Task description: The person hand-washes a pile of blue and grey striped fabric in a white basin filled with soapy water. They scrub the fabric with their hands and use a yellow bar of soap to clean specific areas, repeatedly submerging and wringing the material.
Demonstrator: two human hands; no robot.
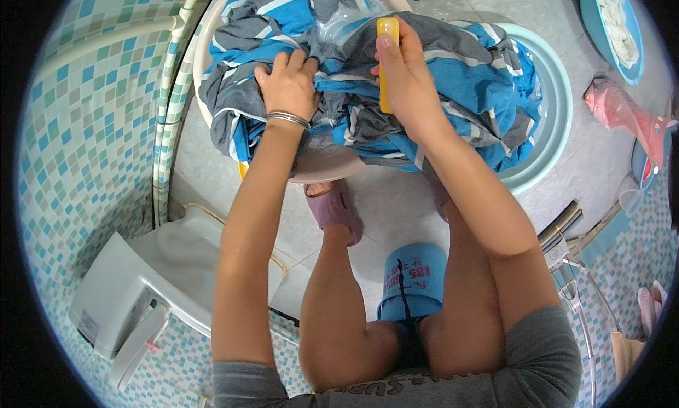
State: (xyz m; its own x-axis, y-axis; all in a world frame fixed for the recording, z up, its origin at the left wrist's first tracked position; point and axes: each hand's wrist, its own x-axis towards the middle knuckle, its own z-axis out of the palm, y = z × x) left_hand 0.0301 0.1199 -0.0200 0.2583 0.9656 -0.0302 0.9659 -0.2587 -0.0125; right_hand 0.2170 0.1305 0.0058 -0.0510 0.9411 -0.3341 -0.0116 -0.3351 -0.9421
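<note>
Head view
Hands: two, both the person's own, reaching in from the lower edge over the wash.
Left hand (286, 82): fingers curled and clamped on a fold of the striped cloth (453, 75); one silver bangle (288, 117) sits at the wrist.
Right hand (407, 79): closed around a yellow bar (386, 36), thumb along its top; the bar stands upright and presses against the cloth.
Cloth: one large bundle, blue and grey with thin white stripes, heaped across both basins, wet and crumpled.
Basins: two in use, a pink basin (322, 169) on the left under the left hand and a pale green basin (559, 104) on the right, side by side and touching under the cloth.
Third basin: one blue basin (636, 65) at the upper right, well apart, holding a white cloth (615, 19).
Slipper: one purple slipper (336, 210) on the foot just below the pink basin.
Stool: one blue stool (417, 277) between the knees, with dark print on its front that I leave unread.
Pink item: one pink fish-shaped thing (622, 114) on the floor at the right.
Toilet: one white toilet (148, 280) at the lower left, lid down, beside the tiled wall (78, 139) of small blue and green squares.
</note>
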